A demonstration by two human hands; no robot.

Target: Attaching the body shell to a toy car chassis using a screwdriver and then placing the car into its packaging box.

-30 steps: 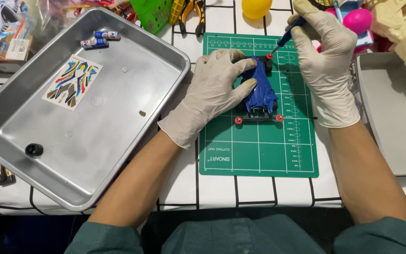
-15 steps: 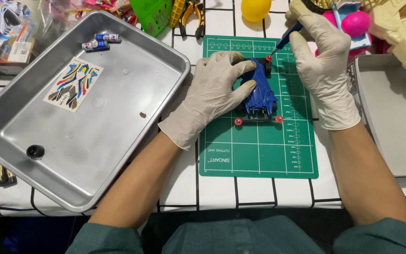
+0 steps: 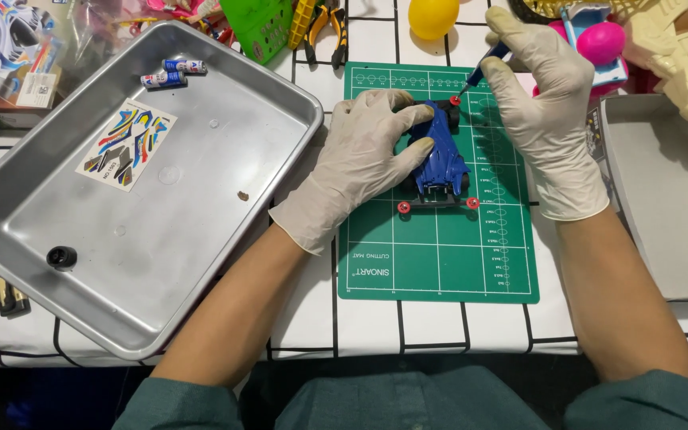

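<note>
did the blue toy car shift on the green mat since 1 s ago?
No. The blue toy car sits at the same spot on the green cutting mat, under the left hand.

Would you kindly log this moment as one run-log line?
left hand: steadies blue toy car on green cutting mat | right hand: holds screwdriver, tip at car's red roller

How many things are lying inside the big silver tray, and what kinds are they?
In the silver tray:
Small batteries: 2
Sticker sheet: 1
Black wheel: 1
Tiny brown bit: 1
Total: 5
</note>
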